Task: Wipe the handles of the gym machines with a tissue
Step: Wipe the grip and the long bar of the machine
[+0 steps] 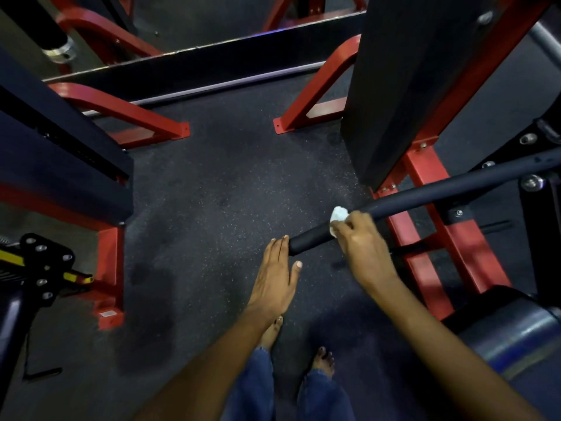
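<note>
The right hand (362,247) clenches a crumpled white tissue (338,216) and presses it onto the black padded handle (403,205) of a red-framed gym machine (449,238), a little up from the handle's free end. The left hand (277,281) is released, fingers flat and together, their tips touching that end of the handle. Below are two bare feet and blue jeans (258,387) on a dark speckled rubber floor (224,183), with more red machine frames around.
</note>
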### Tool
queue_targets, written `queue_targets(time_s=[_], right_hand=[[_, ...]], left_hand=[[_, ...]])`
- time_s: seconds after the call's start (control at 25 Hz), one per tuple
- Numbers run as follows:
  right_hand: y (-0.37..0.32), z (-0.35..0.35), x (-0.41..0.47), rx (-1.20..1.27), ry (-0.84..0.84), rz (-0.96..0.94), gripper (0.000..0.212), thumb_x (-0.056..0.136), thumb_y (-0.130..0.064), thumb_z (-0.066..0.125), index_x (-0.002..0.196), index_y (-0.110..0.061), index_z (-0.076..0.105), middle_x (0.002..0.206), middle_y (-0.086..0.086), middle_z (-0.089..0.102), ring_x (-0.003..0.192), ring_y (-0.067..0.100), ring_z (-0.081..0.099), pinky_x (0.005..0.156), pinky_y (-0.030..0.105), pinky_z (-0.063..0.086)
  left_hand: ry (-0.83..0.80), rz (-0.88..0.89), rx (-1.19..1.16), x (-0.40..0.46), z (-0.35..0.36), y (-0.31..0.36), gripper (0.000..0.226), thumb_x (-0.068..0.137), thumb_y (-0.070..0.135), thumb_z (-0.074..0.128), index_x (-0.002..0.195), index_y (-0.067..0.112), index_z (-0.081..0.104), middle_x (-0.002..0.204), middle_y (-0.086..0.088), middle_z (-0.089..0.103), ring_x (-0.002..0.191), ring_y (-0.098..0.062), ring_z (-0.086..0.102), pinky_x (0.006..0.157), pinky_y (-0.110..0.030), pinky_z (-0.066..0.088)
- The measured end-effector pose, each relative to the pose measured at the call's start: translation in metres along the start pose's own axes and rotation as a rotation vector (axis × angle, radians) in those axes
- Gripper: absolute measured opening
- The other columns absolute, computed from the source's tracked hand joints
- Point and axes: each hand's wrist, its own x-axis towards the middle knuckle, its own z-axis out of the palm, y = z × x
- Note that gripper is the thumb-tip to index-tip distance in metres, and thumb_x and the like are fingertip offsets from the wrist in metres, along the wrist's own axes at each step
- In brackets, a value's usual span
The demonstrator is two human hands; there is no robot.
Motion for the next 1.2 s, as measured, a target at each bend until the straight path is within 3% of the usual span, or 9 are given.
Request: queue_targets(time_s=[0.08, 0.2, 0.4, 0.6, 0.68, 0.84, 1.0, 1.08, 1.2], right_hand=[[0.014, 0.000, 0.004, -0.076, 0.077, -0.015, 0.019, 0.076, -0.011, 0.073, 0.090, -0.001, 0.065, 0.108, 0.014, 0.053, 0.093, 0.031, 0.053, 0.057, 0.035, 0.052], [0.015, 0.000, 0.006, -0.105, 0.064, -0.119, 0.013, 0.082, 0.001, 0.063, 0.094, -0.005, 0.061, 0.104, 0.011, 0.052, 0.093, 0.025, 0.049, 0.072, 0.039, 0.048], [0.042, -0.003, 0.006, -0.043, 0.401, 0.341, 0.010, 0.093, -0.018, 0.049, 0.092, -0.024, 0.057, 0.093, -0.001, 0.047, 0.080, 0.007, 0.042, 0.081, 0.035, 0.038], [-0.015, 0.024, 0.007, -0.115, -0.054, -0.250, 0.021, 0.094, -0.006, 0.039, 0.101, -0.001, 0.058, 0.106, 0.013, 0.048, 0.094, 0.026, 0.046, 0.072, 0.041, 0.047], [0.023, -0.001, 0.008, -0.102, 0.181, -0.106, 0.016, 0.089, -0.003, 0.043, 0.093, -0.004, 0.059, 0.098, 0.013, 0.050, 0.087, 0.022, 0.045, 0.071, 0.040, 0.046], [0.062, -0.032, 0.011, 0.197, 0.485, 0.545, 0.007, 0.092, -0.010, 0.047, 0.087, -0.010, 0.053, 0.092, 0.006, 0.044, 0.080, 0.014, 0.041, 0.077, 0.034, 0.035], [-0.004, 0.024, -0.002, 0.106, -0.015, -0.025, 0.021, 0.084, 0.012, 0.045, 0.101, 0.008, 0.058, 0.101, 0.023, 0.049, 0.093, 0.034, 0.046, 0.073, 0.029, 0.023], [0.013, 0.011, -0.004, -0.015, 0.030, -0.160, 0.022, 0.088, 0.007, 0.042, 0.101, 0.007, 0.060, 0.103, 0.022, 0.051, 0.096, 0.034, 0.047, 0.073, 0.032, 0.027], [0.083, -0.032, 0.006, -0.003, 0.310, 0.252, 0.014, 0.090, -0.009, 0.050, 0.095, -0.006, 0.063, 0.095, 0.009, 0.052, 0.087, 0.018, 0.051, 0.078, 0.019, 0.034]], left_hand=[[-0.004, -0.028, 0.004, 0.001, 0.004, 0.001, 0.062, 0.104, 0.035, 0.032, 0.154, 0.012, 0.005, 0.162, -0.003, 0.007, 0.149, -0.015, -0.002, 0.116, -0.023, -0.001], [0.024, 0.022, 0.086, -0.003, 0.011, 0.003, 0.066, 0.102, 0.049, 0.021, 0.154, 0.013, 0.002, 0.162, -0.002, 0.004, 0.148, -0.011, -0.006, 0.118, -0.023, -0.007], [0.022, 0.114, 0.192, 0.007, 0.020, -0.001, 0.071, 0.091, 0.062, 0.001, 0.146, 0.021, -0.018, 0.156, 0.006, -0.022, 0.145, -0.009, -0.022, 0.113, -0.024, -0.022], [0.029, 0.070, 0.210, 0.009, 0.033, 0.001, 0.080, 0.087, 0.058, -0.002, 0.152, 0.012, -0.009, 0.158, 0.003, -0.016, 0.148, -0.015, -0.012, 0.116, -0.029, -0.020], [0.020, 0.066, 0.206, 0.009, 0.030, 0.000, 0.075, 0.093, 0.056, 0.004, 0.153, 0.013, -0.008, 0.162, -0.002, -0.007, 0.149, -0.016, -0.009, 0.116, -0.029, -0.018], [0.002, 0.052, 0.189, 0.008, 0.026, 0.006, 0.070, 0.098, 0.048, 0.016, 0.153, 0.011, -0.007, 0.162, -0.005, -0.002, 0.149, -0.017, -0.007, 0.117, -0.030, -0.016], [0.017, 0.011, 0.172, 0.010, 0.027, 0.012, 0.067, 0.103, 0.038, 0.030, 0.153, 0.010, -0.004, 0.162, -0.007, 0.002, 0.149, -0.019, -0.002, 0.119, -0.032, -0.012], [-0.005, 0.014, 0.160, 0.011, 0.024, 0.011, 0.065, 0.104, 0.036, 0.032, 0.154, 0.010, -0.001, 0.162, -0.008, 0.007, 0.149, -0.019, 0.003, 0.120, -0.032, -0.008], [-0.047, 0.019, 0.134, 0.011, 0.021, 0.010, 0.064, 0.104, 0.036, 0.031, 0.154, 0.010, 0.002, 0.161, -0.007, 0.009, 0.149, -0.018, 0.005, 0.120, -0.031, -0.006]])
